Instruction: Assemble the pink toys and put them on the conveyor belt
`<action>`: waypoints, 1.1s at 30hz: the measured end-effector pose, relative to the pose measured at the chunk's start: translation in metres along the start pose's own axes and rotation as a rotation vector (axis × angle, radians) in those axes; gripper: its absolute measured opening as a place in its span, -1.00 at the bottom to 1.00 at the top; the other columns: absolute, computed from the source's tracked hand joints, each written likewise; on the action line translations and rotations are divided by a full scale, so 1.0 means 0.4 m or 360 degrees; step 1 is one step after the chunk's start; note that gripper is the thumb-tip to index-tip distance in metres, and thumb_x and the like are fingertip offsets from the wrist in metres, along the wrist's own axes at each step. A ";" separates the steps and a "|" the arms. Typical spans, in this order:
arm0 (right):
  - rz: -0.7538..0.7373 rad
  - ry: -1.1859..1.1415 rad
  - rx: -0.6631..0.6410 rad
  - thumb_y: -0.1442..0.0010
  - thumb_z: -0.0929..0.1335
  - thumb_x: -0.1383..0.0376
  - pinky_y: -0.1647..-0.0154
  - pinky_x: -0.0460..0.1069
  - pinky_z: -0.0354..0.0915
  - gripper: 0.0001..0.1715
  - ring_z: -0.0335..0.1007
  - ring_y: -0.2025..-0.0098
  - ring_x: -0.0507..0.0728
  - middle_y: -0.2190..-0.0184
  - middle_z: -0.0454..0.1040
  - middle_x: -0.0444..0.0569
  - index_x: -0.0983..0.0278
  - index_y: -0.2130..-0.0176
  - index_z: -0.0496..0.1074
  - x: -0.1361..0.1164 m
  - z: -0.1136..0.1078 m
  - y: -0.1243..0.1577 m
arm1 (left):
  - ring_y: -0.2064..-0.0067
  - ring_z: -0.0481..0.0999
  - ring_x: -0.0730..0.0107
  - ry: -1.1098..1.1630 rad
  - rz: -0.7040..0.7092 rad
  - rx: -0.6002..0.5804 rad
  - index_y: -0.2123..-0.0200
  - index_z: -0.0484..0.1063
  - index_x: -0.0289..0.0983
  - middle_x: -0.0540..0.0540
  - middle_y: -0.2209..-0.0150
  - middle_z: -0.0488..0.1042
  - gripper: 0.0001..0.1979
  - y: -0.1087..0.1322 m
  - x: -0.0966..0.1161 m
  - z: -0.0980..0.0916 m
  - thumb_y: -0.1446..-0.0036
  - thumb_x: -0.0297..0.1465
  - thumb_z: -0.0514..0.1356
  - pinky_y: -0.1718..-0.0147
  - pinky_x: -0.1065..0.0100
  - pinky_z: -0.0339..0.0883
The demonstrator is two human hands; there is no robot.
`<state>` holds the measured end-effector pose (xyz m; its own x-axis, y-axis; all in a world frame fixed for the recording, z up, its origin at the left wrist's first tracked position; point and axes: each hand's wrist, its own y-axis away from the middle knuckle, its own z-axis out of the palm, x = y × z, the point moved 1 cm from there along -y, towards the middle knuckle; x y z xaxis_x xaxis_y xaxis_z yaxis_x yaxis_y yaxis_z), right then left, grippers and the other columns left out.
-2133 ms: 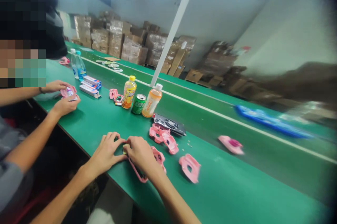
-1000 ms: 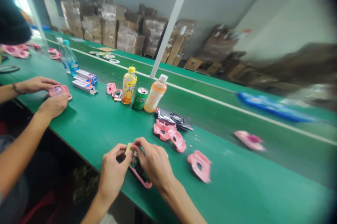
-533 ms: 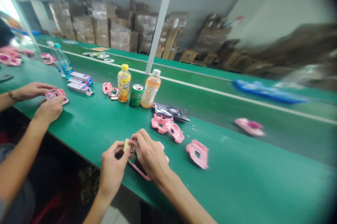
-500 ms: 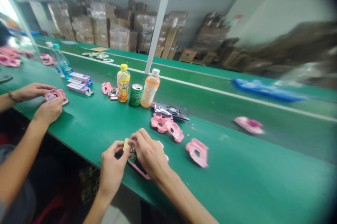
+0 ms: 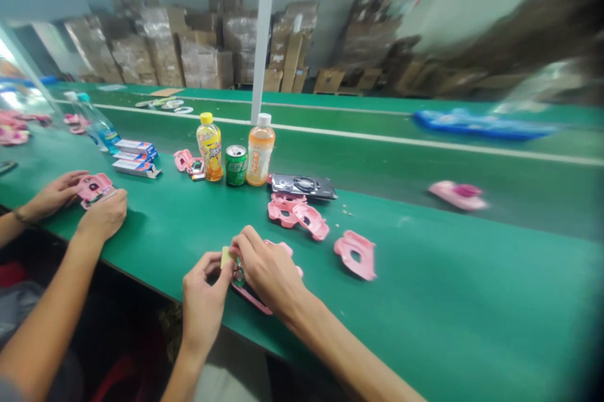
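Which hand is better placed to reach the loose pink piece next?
Probably the right hand. It is nearer the pink plastic piece than the left hand, which seems to pinch a small pale yellow piece. But the right hand is also over a pink frame.

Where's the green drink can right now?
In the head view, left of centre, the green can stands on the green bench, between a yellow-capped bottle and an orange-drink bottle.

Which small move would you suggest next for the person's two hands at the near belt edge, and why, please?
Probably press the pale yellow piece down onto the pink plastic frame. The left hand holds it just above the frame, and the right hand sits over the frame, so a short push seems most fitting.
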<state>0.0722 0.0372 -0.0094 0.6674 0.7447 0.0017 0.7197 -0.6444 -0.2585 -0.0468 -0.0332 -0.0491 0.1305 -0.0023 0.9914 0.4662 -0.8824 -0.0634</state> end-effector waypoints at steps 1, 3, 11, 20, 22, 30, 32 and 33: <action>-0.0006 -0.0002 -0.0036 -0.48 0.21 0.34 0.52 -0.02 0.04 -0.80 0.45 0.42 0.08 0.20 0.45 -0.04 0.26 0.15 0.40 0.001 0.000 -0.002 | 0.31 0.63 0.33 -0.0008 -0.0002 0.0002 0.26 0.56 -0.26 -0.10 0.30 0.68 -0.70 0.000 0.001 -0.001 -0.20 -0.13 0.29 0.30 0.44 0.46; -0.0026 0.0005 -0.0101 -0.49 0.18 0.32 0.53 -0.02 0.05 -0.79 0.45 0.43 0.08 0.18 0.43 -0.02 0.28 0.11 0.38 0.002 -0.001 -0.006 | 0.30 0.63 0.34 -0.0013 -0.0003 0.0008 0.25 0.56 -0.26 -0.09 0.30 0.68 -0.70 0.000 0.003 0.000 -0.19 -0.13 0.29 0.29 0.46 0.46; -0.0210 -0.0001 -0.0214 -0.50 0.13 0.33 0.60 -0.05 0.05 -0.77 0.43 0.34 0.11 0.21 0.38 0.05 0.31 0.15 0.30 -0.010 -0.012 0.005 | 0.28 0.67 0.25 0.0050 -0.0052 0.0143 0.24 0.57 -0.30 -0.14 0.30 0.69 -0.72 -0.012 -0.008 0.014 -0.12 -0.19 0.31 0.31 0.42 0.50; -0.0381 -0.0120 -0.0043 -0.49 0.17 0.31 0.56 0.00 0.17 -0.78 0.38 0.30 0.15 0.25 0.40 0.01 0.34 0.13 0.33 0.008 0.008 0.016 | 0.24 0.68 0.19 0.0443 -0.0394 -0.0234 -0.01 0.59 -0.36 -0.23 0.19 0.69 -0.34 -0.058 -0.012 -0.054 0.06 -0.02 0.44 0.25 0.36 0.57; -0.0408 -0.0073 0.0003 -0.48 0.15 0.36 0.56 0.01 0.20 -0.77 0.39 0.28 0.16 0.26 0.41 0.03 0.36 0.12 0.35 -0.002 0.012 0.016 | 0.24 0.69 0.19 0.0530 -0.0520 -0.0270 0.04 0.59 -0.32 -0.20 0.21 0.70 -0.36 -0.063 0.000 -0.054 0.13 -0.06 0.50 0.28 0.39 0.58; -0.0566 0.0066 0.0214 -0.40 0.22 0.43 0.40 0.01 0.34 -0.78 0.42 0.33 0.13 0.34 0.47 0.02 0.39 0.26 0.40 -0.032 0.033 0.029 | 0.28 0.69 0.22 0.0813 -0.0729 -0.0078 0.23 0.61 -0.17 -0.02 0.31 0.69 -0.34 -0.075 -0.038 -0.061 0.54 -0.18 0.62 0.39 0.50 0.58; -0.0573 0.0024 0.0204 -0.41 0.22 0.43 0.36 0.00 0.35 -0.76 0.44 0.32 0.12 0.35 0.49 0.01 0.38 0.27 0.42 -0.029 0.030 0.026 | 0.33 0.68 0.26 0.0814 -0.0736 -0.0060 0.23 0.61 -0.15 0.01 0.35 0.67 -0.36 -0.084 -0.058 -0.063 0.50 -0.15 0.61 0.44 0.52 0.57; -0.0540 -0.0034 0.0192 -0.42 0.23 0.40 0.34 -0.01 0.35 -0.77 0.45 0.31 0.12 0.33 0.51 0.01 0.38 0.24 0.42 -0.025 0.028 0.025 | 0.34 0.68 0.28 0.0804 -0.0725 -0.0068 0.22 0.61 -0.16 0.01 0.34 0.67 -0.37 -0.085 -0.061 -0.063 0.48 -0.16 0.61 0.44 0.52 0.57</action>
<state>0.0707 0.0251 -0.0227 0.3892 0.9170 0.0873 0.8710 -0.3355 -0.3590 -0.0878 -0.0149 -0.0682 -0.5000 0.1634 0.8505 0.3413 -0.8653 0.3670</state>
